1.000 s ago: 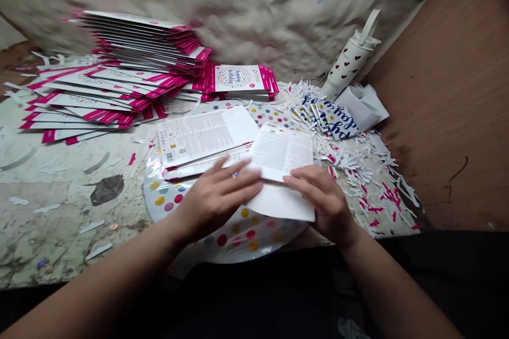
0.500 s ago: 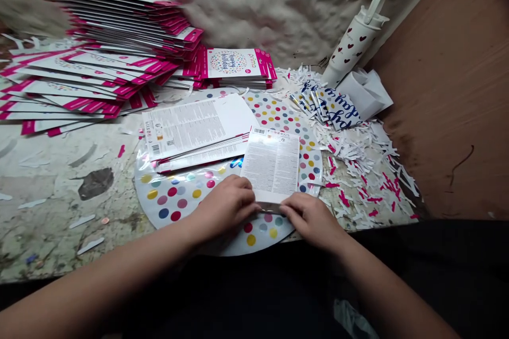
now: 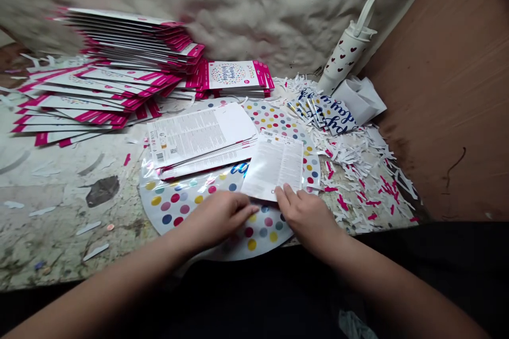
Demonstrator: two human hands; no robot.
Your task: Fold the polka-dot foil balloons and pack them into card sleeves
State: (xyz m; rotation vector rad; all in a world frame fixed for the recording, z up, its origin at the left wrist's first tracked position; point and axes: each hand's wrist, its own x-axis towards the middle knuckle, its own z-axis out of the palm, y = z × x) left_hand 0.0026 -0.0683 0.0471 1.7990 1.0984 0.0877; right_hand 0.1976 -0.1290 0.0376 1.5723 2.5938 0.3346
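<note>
A folded printed card (image 3: 275, 164), white with fine grey text, lies slightly turned on a round dotted foil balloon (image 3: 186, 206). My right hand (image 3: 308, 217) grips the card's near edge, fingertips on its top face. By the near left corner of the same card is my left hand (image 3: 222, 217), its fingers curled and the thumb stretched along below the edge. Whether anything is between those fingers is hidden. Left of the card, also on the balloon, rests a small stack of printed cards (image 3: 202, 135), text side up.
Tall piles of pink-and-white packages (image 3: 131, 42) stand at the back left, with a shorter pile (image 3: 238, 77) beside them. Folded foil pieces (image 3: 324, 111), a heart-patterned tumbler (image 3: 344, 58) and paper scraps (image 3: 358, 164) occupy the right, beside a brown board (image 3: 445, 116).
The card was folded over and pressed along its near edge by both hands. Now it is turned a little, held by my right hand, while my left hand has slid slightly left.
</note>
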